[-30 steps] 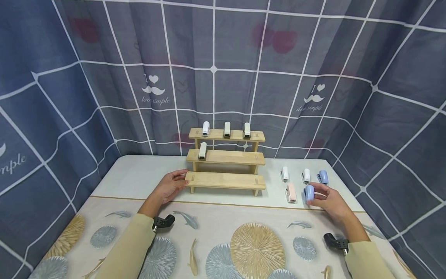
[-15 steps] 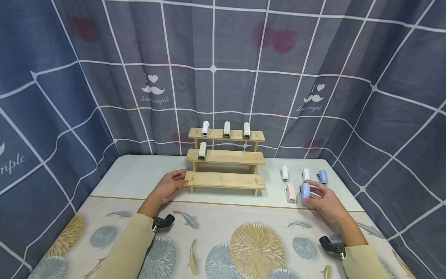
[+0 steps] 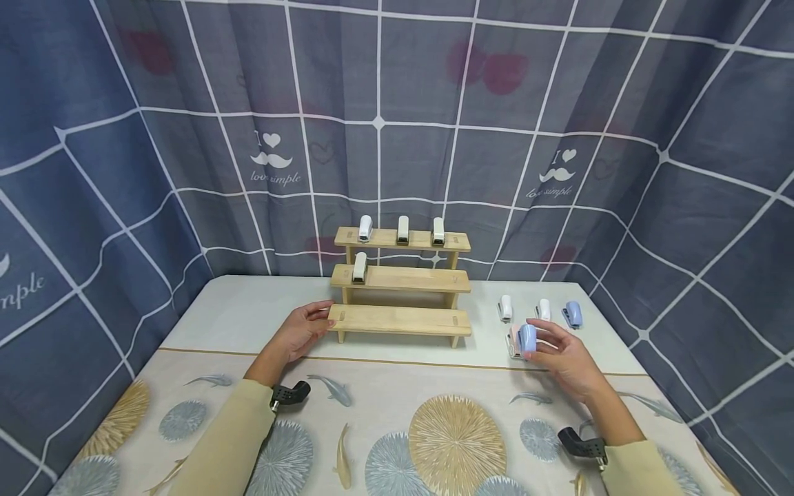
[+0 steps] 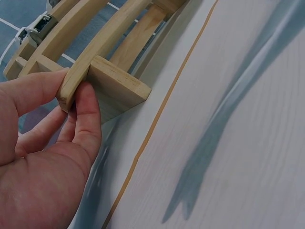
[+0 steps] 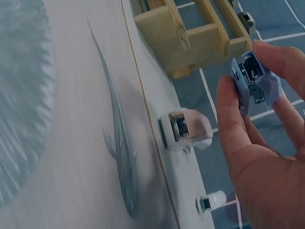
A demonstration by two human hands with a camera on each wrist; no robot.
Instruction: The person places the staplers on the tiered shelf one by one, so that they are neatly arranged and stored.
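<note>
My right hand [image 3: 567,358] holds a small blue stapler [image 3: 528,338] between thumb and fingers, lifted above the table. In the head view it partly covers a pink stapler [image 5: 193,128], which stands on the table below. My left hand [image 3: 302,332] pinches the left end of the lowest step of a three-tier wooden stand [image 3: 400,320], the wood between thumb and fingers [image 4: 88,117]. Three pale staplers sit along the top tier, one of them in the middle [image 3: 403,230]. A single white stapler [image 3: 360,267] stands at the left of the middle tier.
Right of the stand, two white staplers, one nearer the stand [image 3: 505,308] and one farther right [image 3: 543,309], stand beside another blue stapler [image 3: 573,314]. A patterned cloth [image 3: 347,441] covers the table's front. Checked curtains [image 3: 415,165] enclose the back and sides.
My right hand has carried the blue stapler leftward, from right of the pink stapler to in front of it. The left hand stays on the stand.
</note>
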